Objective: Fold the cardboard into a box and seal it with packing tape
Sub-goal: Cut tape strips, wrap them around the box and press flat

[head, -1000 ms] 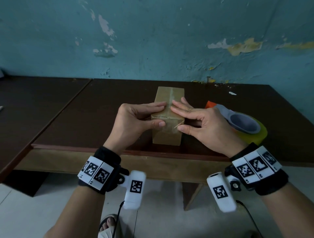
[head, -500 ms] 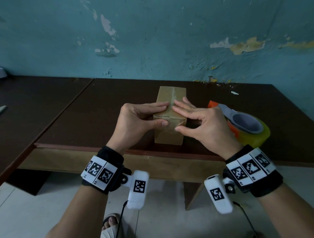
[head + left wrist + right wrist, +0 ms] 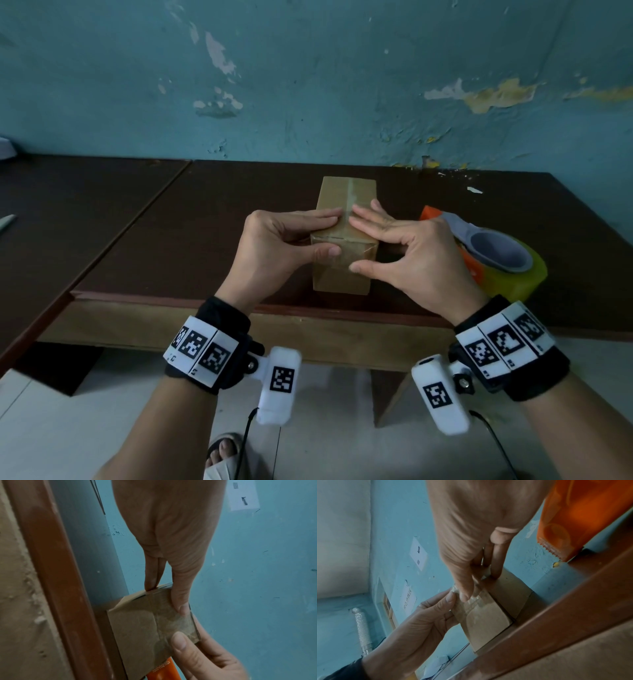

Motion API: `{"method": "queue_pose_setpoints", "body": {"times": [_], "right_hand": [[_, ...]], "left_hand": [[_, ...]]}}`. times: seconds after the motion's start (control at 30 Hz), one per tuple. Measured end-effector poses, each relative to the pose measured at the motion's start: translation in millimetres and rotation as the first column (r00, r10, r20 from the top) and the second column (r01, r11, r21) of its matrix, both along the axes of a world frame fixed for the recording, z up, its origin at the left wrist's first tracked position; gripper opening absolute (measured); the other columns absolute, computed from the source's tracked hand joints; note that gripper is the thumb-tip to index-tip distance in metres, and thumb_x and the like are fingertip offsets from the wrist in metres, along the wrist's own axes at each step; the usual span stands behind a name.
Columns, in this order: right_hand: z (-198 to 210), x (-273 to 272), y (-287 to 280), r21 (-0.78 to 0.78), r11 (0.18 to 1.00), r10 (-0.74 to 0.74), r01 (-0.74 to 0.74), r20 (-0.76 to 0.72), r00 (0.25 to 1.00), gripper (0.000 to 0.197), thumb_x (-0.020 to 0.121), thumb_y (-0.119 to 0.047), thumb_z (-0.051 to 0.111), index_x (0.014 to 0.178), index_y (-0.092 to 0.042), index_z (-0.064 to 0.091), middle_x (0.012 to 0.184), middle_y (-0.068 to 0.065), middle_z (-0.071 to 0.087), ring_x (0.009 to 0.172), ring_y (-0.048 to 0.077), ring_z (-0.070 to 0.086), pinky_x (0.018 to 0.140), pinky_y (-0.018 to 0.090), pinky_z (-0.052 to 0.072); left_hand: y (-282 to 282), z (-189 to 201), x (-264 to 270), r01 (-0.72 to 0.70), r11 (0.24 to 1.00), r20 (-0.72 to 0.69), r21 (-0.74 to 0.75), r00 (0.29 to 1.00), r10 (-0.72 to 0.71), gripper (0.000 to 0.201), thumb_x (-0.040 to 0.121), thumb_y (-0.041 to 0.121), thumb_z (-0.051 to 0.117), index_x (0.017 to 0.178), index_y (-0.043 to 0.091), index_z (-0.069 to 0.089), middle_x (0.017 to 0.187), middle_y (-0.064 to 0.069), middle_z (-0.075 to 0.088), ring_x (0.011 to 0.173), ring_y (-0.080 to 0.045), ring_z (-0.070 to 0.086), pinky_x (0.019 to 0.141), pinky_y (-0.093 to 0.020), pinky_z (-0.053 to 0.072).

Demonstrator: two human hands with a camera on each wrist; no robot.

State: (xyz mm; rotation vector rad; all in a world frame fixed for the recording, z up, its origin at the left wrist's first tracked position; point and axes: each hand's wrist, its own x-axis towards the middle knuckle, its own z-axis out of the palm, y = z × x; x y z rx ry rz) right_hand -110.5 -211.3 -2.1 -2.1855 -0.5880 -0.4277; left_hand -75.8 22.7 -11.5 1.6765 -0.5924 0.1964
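Small brown cardboard box (image 3: 344, 240) folded, clear tape strip on; my left hand (image 3: 274, 246) and right hand (image 3: 411, 253) both pinch its near top edge, pressing tape. Almost finished, I judge.

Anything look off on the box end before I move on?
Yes. The tape on the near end of the box looks wrinkled and not fully stuck at the top edge, where the left hand and right hand are pressing it. In the left wrist view, a flap edge gapes slightly.

Teal wall (image 3: 308, 68) (peeling), dark table (image 3: 205, 222)
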Motion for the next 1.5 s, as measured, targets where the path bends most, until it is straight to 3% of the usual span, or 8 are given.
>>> {"method": "queue_pose_setpoints", "body": {"times": [0.17,0.37,0.57,1.0,1.1,1.2,1.33,1.5], "right_hand": [[-4.2,1.8,4.7,0.036,0.999,-0.032,0.03,0.051,0.998,0.061,0.073,-0.012,0.092,0.13,-0.012,0.069,0.141,0.004,0.063,0.143,0.013,0.051,0.118,0.032,0.043],[-5.7,1.7,6.4,0.058,0.998,-0.033,0.031,0.031,0.999,0.06,0.073,-0.011,0.091,0.129,-0.011,0.069,0.141,0.004,0.063,0.142,0.012,0.051,0.118,0.03,0.043],[-4.8,2.9,-0.4,0.14,0.989,0.04,-0.038,-0.013,0.999,0.057,0.077,-0.035,0.082,0.128,-0.013,0.07,0.14,0.001,0.065,0.142,0.004,0.05,0.119,0.028,0.042],[-3.6,-0.1,7.0,0.095,0.994,-0.063,0.058,0.049,0.997,0.053,0.077,-0.038,0.081,0.125,-0.015,0.073,0.136,0.0,0.067,0.137,0.006,0.056,0.114,0.023,0.045],[-4.1,-0.3,7.2,0.11,0.992,-0.061,0.056,0.038,0.997,0.057,0.077,-0.045,0.077,0.126,-0.016,0.073,0.137,-0.001,0.067,0.137,0.004,0.055,0.115,0.023,0.044],[-3.8,-0.6,10.4,0.112,0.993,-0.054,0.048,0.052,0.997,0.053,0.086,-0.048,0.072,0.127,-0.015,0.073,0.137,0.0,0.067,0.137,0.004,0.055,0.113,0.025,0.047],[-1.1,-0.3,8.4,0.114,0.993,-0.041,0.029,0.103,0.994,0.031,0.102,-0.028,0.066,0.126,-0.009,0.073,0.136,0.005,0.068,0.134,0.005,0.058,0.107,0.026,0.053],[1.5,-4.2,-1.9,0.283,0.956,0.089,-0.082,-0.014,0.996,0.028,0.096,-0.006,0.06,0.12,-0.002,0.076,0.131,0.008,0.071,0.135,0.009,0.06,0.107,0.022,0.05]], "left_hand": [[-1.1,0.7,-1.4,-0.006,1.0,0.011,0.007,1.0,0.006,0.044,0.076,0.005,0.089,0.117,-0.001,0.076,0.125,-0.004,0.077,0.123,-0.013,0.071,0.102,-0.039,0.059],[-1.9,1.1,-2.5,-0.019,1.0,0.017,-0.003,1.0,0.019,0.044,0.074,0.005,0.089,0.115,-0.003,0.076,0.123,-0.006,0.077,0.12,-0.013,0.072,0.101,-0.039,0.06],[-2.8,0.3,-3.6,-0.007,1.0,0.009,-0.008,1.0,0.007,0.046,0.074,0.01,0.091,0.116,-0.004,0.076,0.124,-0.007,0.077,0.12,-0.014,0.072,0.1,-0.041,0.061],[-6.7,0.8,-4.8,-0.061,0.998,0.06,0.013,0.996,0.06,0.04,0.077,0.012,0.09,0.113,0.0,0.078,0.12,-0.006,0.078,0.115,-0.013,0.074,0.095,-0.041,0.063],[-8.9,0.2,-6.5,-0.087,0.994,0.115,0.07,0.99,0.079,0.039,0.083,0.027,0.088,0.115,0.007,0.079,0.124,0.0,0.077,0.117,-0.014,0.073,0.094,-0.046,0.062],[-16.4,0.2,-8.2,-0.184,0.971,0.249,0.155,0.958,0.142,0.042,0.089,0.047,0.078,0.113,0.012,0.077,0.122,0.004,0.073,0.112,-0.011,0.071,0.088,-0.041,0.062],[-31.4,-2.1,-11.5,-0.281,0.915,0.297,0.291,0.935,0.193,0.067,0.093,0.077,0.048,0.119,0.016,0.06,0.129,0.006,0.052,0.108,-0.002,0.059,0.078,-0.03,0.058],[-38.1,-5.5,-11.9,-0.387,0.869,0.304,0.308,0.906,0.295,0.082,0.07,0.082,0.069,0.119,0.018,0.054,0.129,0.004,0.041,0.109,-0.007,0.053,0.075,-0.023,0.055]]}}
